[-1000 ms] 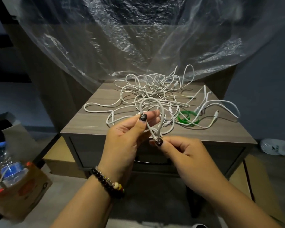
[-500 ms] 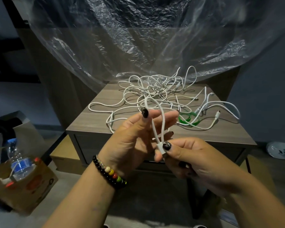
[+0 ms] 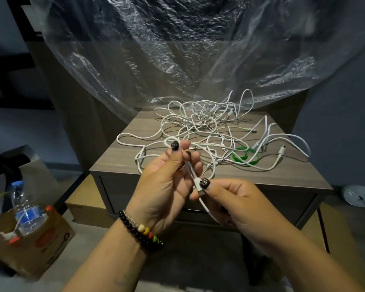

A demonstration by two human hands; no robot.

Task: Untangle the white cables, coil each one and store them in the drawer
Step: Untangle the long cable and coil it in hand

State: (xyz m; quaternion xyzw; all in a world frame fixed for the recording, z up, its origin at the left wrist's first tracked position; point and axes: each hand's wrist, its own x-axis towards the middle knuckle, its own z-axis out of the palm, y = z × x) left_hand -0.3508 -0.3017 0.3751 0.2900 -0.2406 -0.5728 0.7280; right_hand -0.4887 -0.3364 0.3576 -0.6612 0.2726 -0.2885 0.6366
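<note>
The left hand (image 3: pixel 167 182) is holding up one white cable (image 3: pixel 191 171) in front of the counter (image 3: pixel 118 159). Its thumb and first fingers are pinching a small loop of the cable near the top, and the other fingers are curling loosely behind it. The right hand (image 3: pixel 236 199) is pinching the same cable lower down, right at its white plug end (image 3: pixel 197 183), with the thumb pressing on the plug. More of that cable is running down past the right palm (where it goes after that is hard to see).

Behind the hands, a big messy pile of white cables (image 3: pixel 204 123) is lying on top of the counter, with loops crossing over each other. A green ring (image 3: pixel 243 154) is sitting at the right side of the pile, under some of the cables. The drawer (image 3: pixel 122 192) is in the front of the counter, below the pile, and it is closed.

A beaded bracelet (image 3: pixel 141 232) is sitting on the left wrist. A clear plastic sheet (image 3: pixel 177 49) is hanging behind the counter. To the left of the counter, on the floor, a cardboard box (image 3: pixel 36 245) is holding a water bottle (image 3: pixel 24 207)
</note>
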